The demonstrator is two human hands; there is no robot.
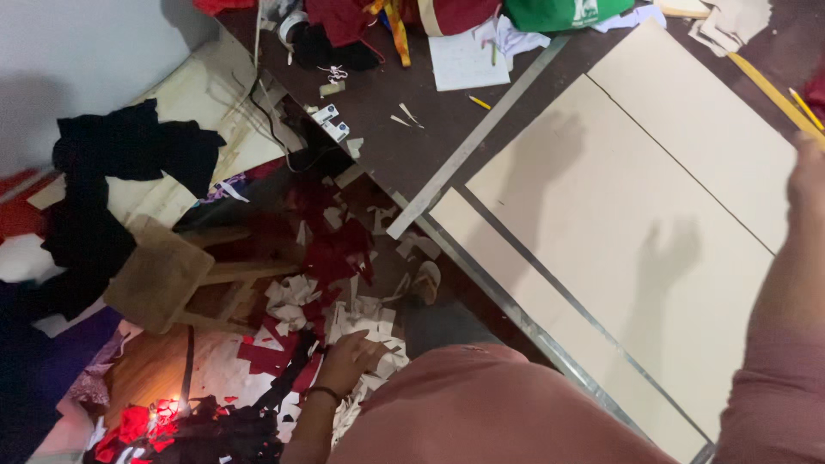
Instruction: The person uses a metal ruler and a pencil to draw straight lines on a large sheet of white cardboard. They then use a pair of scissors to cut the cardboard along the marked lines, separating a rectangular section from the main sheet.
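Dark brown table (404, 129) with a metal edge strip, topped by pale boards (636, 215) laid side by side, a long metal ruler (473, 142) slanting across, white paper (464, 60), yellow pencils (803, 107) and heaped red cloth (387, 17) at the far end. Below, floor (155, 369) strewn with white and red scraps (301, 309), plus a low wooden stool (163, 275) and black fabric (129, 146).

Bare board (636, 198); scraps (344, 309) crowding floor
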